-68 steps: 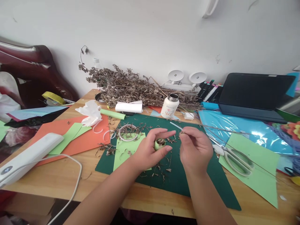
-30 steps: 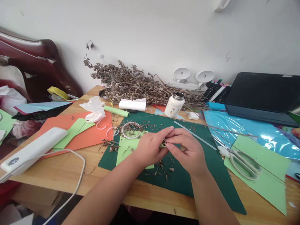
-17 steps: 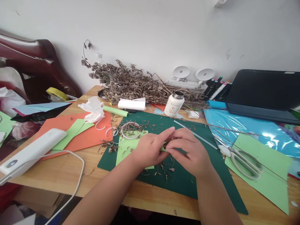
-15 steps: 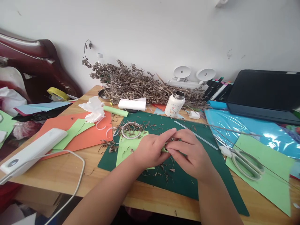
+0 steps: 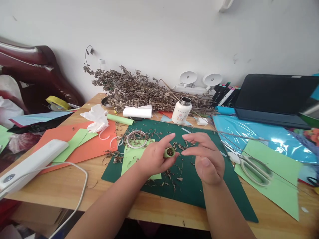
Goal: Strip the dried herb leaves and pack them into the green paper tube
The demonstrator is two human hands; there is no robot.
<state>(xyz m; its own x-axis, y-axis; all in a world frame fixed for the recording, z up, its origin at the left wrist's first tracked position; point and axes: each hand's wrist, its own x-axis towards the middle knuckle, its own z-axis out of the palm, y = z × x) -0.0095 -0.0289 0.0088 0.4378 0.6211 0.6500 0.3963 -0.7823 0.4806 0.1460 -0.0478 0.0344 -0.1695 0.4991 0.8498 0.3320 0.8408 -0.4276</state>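
Between its thumb and fingers my left hand (image 5: 156, 157) holds a rolled green paper tube (image 5: 169, 152), whose end shows dry brown bits inside. My right hand (image 5: 208, 157) is just right of the tube, fingers apart, with nothing visible in it. Both hands are over the dark green mat (image 5: 189, 186), where crumbled dry leaves (image 5: 169, 174) lie scattered. A light green sheet (image 5: 128, 159) lies on the mat under my left hand's side, with a white ring (image 5: 137, 146) and leaf bits at its top.
Behind the mat stand an open white bottle (image 5: 181, 111) and a heap of dried branches (image 5: 139, 88). Scissors (image 5: 256, 171) lie on green paper at the right. Orange paper (image 5: 54, 132) and a white corded device (image 5: 32, 162) occupy the left.
My right hand has moved away from the tube to the right and its fingers have spread. The tube's filled end has come into view in my left hand. The camera view has shifted slightly.
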